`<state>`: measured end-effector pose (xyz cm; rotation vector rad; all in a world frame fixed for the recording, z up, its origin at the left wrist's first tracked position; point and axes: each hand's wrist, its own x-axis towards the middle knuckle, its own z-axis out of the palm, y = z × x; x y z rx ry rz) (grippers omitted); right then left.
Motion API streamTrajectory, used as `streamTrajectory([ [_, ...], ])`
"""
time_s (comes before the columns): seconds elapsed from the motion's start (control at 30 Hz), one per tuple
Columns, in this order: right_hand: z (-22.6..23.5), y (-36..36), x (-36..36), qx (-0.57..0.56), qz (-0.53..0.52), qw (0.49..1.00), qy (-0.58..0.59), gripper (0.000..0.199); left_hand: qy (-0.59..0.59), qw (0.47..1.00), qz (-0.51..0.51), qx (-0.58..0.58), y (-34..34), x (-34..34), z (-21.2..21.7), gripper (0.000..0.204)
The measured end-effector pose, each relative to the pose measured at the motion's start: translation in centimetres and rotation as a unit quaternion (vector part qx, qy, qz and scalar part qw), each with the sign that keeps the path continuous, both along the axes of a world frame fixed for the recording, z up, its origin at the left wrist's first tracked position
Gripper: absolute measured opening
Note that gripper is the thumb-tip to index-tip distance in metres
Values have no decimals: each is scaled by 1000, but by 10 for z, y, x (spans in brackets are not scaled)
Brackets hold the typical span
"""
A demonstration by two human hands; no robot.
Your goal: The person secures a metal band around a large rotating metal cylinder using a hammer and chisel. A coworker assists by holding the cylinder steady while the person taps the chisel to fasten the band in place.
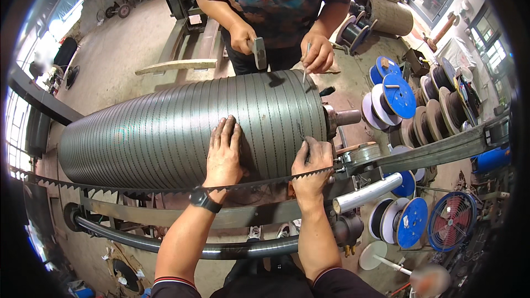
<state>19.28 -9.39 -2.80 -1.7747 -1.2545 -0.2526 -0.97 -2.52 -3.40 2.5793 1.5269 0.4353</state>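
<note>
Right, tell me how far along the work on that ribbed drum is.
Done: the toothed strip already spans the ribbed drum. In hand: left hand lies flat on the drum, right hand presses by the strip; a co-worker holds a hammer. What is left cannot be told.

Single head-worn fisheye view, looking steeply down from above the grooved steel drum, close over it, facing a co-worker across the drum, edges bending at the rim

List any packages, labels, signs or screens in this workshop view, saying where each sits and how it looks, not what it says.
Small label: pale patch on the blue spool flange, lower right.
Small label: brownish patch on a blue spool, upper right.
No packages, signs or screens show.
</note>
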Motion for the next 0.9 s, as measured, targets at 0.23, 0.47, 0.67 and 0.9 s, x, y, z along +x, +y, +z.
streamTrajectory([
  [0.23, 6, 4, 1, -30, -6, 999, 21, 20, 0, 1000, -2, -16, -1, 1, 6, 121],
  [0.47, 16, 24, 7, -33, -25, 998, 41, 19, -7, 1000, 1, -22, -1, 2, 8, 126],
  [0.67, 14, 53, 14, -54, -28, 997, 49, 15, -2, 1000, -6, -10, -2, 1, 8, 131],
  [0.9, 24, 89, 20, -67, -4, 997, 25, 8, -11, 1000, -11, -24, -2, 2, 14, 130],
])
